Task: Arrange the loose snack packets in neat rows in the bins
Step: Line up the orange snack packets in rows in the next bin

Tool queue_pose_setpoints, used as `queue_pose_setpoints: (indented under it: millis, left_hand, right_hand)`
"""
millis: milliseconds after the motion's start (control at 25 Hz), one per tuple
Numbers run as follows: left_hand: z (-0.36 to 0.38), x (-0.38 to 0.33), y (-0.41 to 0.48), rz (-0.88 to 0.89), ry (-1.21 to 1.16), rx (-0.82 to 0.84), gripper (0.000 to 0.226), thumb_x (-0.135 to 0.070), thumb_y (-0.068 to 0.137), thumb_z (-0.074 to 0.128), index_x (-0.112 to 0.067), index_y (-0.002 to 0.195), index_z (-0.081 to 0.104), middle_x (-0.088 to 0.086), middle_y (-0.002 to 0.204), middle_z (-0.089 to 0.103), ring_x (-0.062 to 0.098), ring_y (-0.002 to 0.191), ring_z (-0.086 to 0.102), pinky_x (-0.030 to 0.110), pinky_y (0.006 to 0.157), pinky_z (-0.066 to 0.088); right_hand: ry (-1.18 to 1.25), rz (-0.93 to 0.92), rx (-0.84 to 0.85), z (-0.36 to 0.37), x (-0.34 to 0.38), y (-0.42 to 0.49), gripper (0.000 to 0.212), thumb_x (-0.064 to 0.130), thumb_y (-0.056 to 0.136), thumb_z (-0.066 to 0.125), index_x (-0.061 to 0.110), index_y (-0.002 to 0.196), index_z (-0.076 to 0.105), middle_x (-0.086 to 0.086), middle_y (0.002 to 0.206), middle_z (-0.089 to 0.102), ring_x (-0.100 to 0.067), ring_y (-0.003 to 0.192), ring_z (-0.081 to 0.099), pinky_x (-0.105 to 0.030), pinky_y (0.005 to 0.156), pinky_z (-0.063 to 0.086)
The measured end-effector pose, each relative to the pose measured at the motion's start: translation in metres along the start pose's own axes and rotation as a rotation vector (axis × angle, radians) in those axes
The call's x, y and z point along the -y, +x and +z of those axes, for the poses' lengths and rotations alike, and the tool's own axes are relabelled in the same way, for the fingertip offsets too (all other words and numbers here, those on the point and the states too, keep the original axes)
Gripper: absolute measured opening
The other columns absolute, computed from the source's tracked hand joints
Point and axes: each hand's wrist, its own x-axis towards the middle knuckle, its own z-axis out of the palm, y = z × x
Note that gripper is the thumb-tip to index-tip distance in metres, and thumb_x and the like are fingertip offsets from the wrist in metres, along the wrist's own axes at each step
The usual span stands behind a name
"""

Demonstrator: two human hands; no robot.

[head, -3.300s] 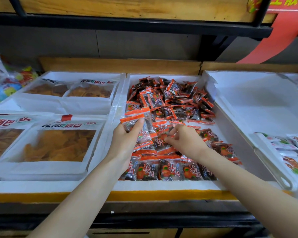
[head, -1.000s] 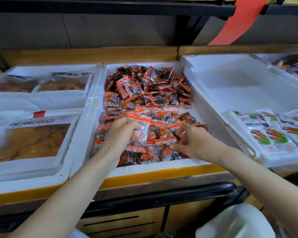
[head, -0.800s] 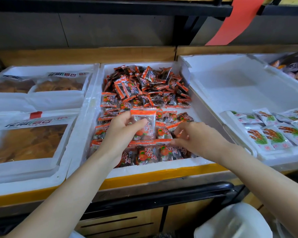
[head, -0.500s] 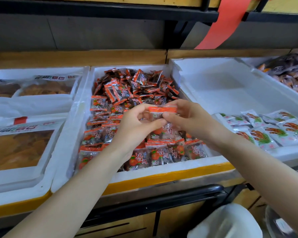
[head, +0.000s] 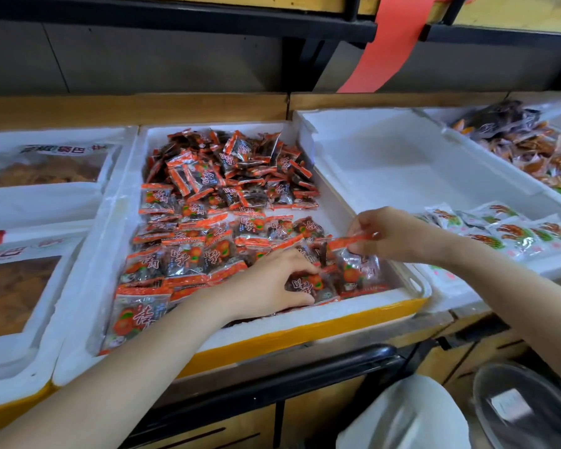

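- Orange-sealed packet [head: 357,270] hangs at centre right, pinched by its top edge in the right hand [head: 399,234]; such a thin grip may slip.
- Left hand [head: 266,283] grips a front-row packet [head: 308,285], lower centre; its wrist could disturb the neat rows [head: 182,260] in the foam bin [head: 305,315].

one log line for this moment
right hand: pinches packet by top seal | left hand: rests on front row | bin: back pile loose

Orange-edged clear packets [head: 234,176] — heaped at the back, rowed in front — fill the white foam bin [head: 117,222].
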Motion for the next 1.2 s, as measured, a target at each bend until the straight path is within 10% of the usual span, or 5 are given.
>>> queue_pose_setpoints:
  millis: [360, 800, 1200]
  left_hand:
    - [0.004, 0.006, 0.001, 0.047, 0.016, -0.039, 0.05, -0.036, 0.092, 0.063, -0.025, 0.14, 0.05, -0.009, 0.141, 0.044, 0.005, 0.132, 0.033, 0.014, 0.103, 0.02]
    - [-0.004, 0.009, -0.002, 0.086, 0.073, 0.021, 0.048, -0.038, 0.096, 0.055, -0.03, 0.143, 0.043, -0.01, 0.144, 0.038, 0.005, 0.135, 0.028, 0.028, 0.115, 0.023]
    - [-0.103, 0.105, 0.022, -0.229, 0.102, -0.485, 0.049, -0.025, 0.095, 0.06, -0.02, 0.141, 0.045, -0.002, 0.148, 0.04, 0.016, 0.139, 0.035, 0.032, 0.113, 0.026]
  right_hand:
    - [-0.231, -0.048, -0.018, 0.026, 0.005, 0.008, 0.018, 0.011, 0.094, 0.049, 0.008, 0.096, 0.066, -0.005, 0.099, 0.066, -0.02, 0.091, 0.058, -0.026, 0.08, 0.042]
    - [-0.303, -0.153, 0.007, 0.024, 0.016, 0.018, 0.023, 0.022, 0.092, 0.056, 0.024, 0.114, 0.061, 0.004, 0.117, 0.057, -0.014, 0.106, 0.055, -0.026, 0.091, 0.043]
    - [-0.047, -0.163, -0.079, 0.06, 0.061, 0.148, 0.057, 0.031, 0.092, 0.057, 0.01, 0.141, 0.034, -0.01, 0.142, 0.04, -0.024, 0.129, 0.041, -0.034, 0.107, 0.035]
